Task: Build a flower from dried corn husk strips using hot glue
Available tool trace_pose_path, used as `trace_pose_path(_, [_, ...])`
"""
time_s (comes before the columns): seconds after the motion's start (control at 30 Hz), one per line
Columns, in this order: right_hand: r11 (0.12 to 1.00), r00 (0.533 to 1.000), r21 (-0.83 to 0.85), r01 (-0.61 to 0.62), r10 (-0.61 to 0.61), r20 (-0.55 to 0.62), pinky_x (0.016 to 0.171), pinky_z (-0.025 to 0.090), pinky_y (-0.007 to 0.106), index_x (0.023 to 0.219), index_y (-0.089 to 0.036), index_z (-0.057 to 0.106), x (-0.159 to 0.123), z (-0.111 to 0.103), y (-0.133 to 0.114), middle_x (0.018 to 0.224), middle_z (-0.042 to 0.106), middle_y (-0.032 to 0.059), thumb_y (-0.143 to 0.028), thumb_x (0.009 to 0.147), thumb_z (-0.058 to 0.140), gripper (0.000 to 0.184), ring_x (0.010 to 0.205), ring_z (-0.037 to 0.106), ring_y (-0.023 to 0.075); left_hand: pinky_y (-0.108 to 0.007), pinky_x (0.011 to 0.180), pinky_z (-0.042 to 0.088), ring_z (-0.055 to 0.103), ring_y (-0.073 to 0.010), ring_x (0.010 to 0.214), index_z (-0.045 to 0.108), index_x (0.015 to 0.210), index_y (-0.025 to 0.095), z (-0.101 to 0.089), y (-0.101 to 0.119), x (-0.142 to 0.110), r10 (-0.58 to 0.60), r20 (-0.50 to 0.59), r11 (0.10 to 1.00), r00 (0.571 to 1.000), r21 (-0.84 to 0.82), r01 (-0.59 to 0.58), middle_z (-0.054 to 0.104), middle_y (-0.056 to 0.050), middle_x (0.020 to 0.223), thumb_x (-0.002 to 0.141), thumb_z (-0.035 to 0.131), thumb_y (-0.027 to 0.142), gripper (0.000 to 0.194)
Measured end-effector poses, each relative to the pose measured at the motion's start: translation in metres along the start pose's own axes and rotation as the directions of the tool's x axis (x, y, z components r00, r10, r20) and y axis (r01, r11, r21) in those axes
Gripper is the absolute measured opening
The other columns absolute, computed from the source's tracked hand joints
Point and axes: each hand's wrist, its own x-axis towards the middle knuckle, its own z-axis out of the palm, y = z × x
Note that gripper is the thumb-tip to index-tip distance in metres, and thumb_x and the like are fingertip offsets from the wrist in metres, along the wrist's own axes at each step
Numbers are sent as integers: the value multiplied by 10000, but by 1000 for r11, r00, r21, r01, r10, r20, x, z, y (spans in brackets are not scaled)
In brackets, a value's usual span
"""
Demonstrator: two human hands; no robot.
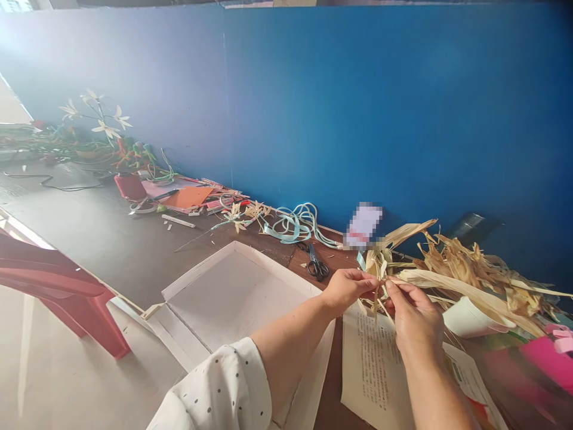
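My left hand [347, 288] and my right hand [414, 316] meet over a printed paper sheet [371, 370] on the brown table. Both pinch a small bundle of dried corn-husk strips [379, 276], the left from the left side, the right from below and right. Thin husk ends hang down between the hands. A large heap of dried husks [470, 272] lies just beyond, to the right.
Black scissors [317, 266] lie left of my hands, beside pale blue ribbon [293, 226]. An open white cardboard box [233, 292] sits at front left. A white cup [468, 318], pink material [548, 352], craft flowers [105, 125] and a red chair [67, 292] are around. A blue wall backs the table.
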Motion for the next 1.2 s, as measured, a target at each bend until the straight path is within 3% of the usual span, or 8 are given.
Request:
trace_pose_path(0.2, [908, 971, -348, 234, -236, 39, 643, 464, 294, 1000, -227, 689, -10, -6, -9, 863, 689, 44, -500, 767, 624, 364, 638, 578, 154, -356, 770, 478, 591, -147, 690, 680, 807, 71, -2, 3, 0, -10, 18, 995, 1000, -100, 12, 629, -80, 741, 489, 820, 446, 511])
trace_pose_path(0.37, [678, 805, -470, 565, -578, 135, 755, 474, 323, 979, -202, 692, -10, -9, -9, 952, 675, 76, -371, 844, 570, 248, 780, 617, 190, -323, 746, 476, 592, -139, 703, 682, 843, 78, -3, 5, -2, -23, 39, 994, 999, -103, 27, 630, -84, 770, 523, 808, 439, 499])
trace_pose_path(0.53, [516, 640, -455, 726, -750, 170, 766, 491, 342, 946, -169, 699, -3, -10, -6, 897, 674, 82, -254, 835, 594, 174, 808, 623, 198, -324, 746, 473, 581, -121, 680, 684, 854, 83, -3, 6, -3, -26, 41, 996, 999, -85, 30, 636, -81, 790, 536, 799, 445, 496])
trace_pose_path(0.7, [484, 604, -414, 771, -761, 237, 800, 489, 343, 980, -173, 691, -6, -9, -8, 940, 663, 78, -190, 830, 595, 179, 852, 618, 189, -332, 756, 468, 574, -114, 646, 676, 809, 87, -2, 6, -3, -26, 37, 995, 999, -99, 30, 614, -47, 722, 508, 812, 442, 484])
trace_pose_path(0.97, [535, 647, -392, 748, -718, 254, 818, 471, 351, 969, -187, 700, -8, -7, -4, 951, 667, 82, -241, 837, 572, 191, 870, 608, 199, -359, 801, 454, 573, -122, 651, 667, 731, 64, -2, 4, 0, -15, -8, 996, 1000, -90, 15, 607, -55, 698, 473, 831, 420, 469])
trace_pose_path(1.07, [718, 812, -396, 572, -564, 151, 747, 474, 329, 1007, -187, 690, -9, -8, -5, 935, 676, 84, -335, 833, 571, 257, 785, 605, 190, -361, 799, 458, 577, -128, 653, 679, 761, 61, -1, 6, 1, -6, -42, 994, 999, -106, 2, 623, -63, 707, 445, 839, 426, 509])
trace_pose_path(1.13, [877, 938, -336, 343, -339, 72, 606, 459, 288, 1025, -177, 680, -7, -11, -6, 830, 674, 71, -425, 797, 603, 346, 645, 570, 163, -363, 794, 464, 582, -133, 653, 682, 759, 62, 0, 7, 0, 5, -60, 995, 998, -103, -12, 630, -67, 709, 430, 840, 439, 525])
trace_pose_path(1.2, [970, 994, -220, 106, -94, 63, 475, 381, 250, 954, -165, 689, -5, -14, -6, 695, 633, 40, -505, 734, 648, 407, 521, 480, 122, -360, 787, 466, 578, -127, 641, 682, 744, 65, 1, 8, 0, 18, -70, 997, 997, -74, -23, 630, -63, 702, 428, 835, 455, 524])
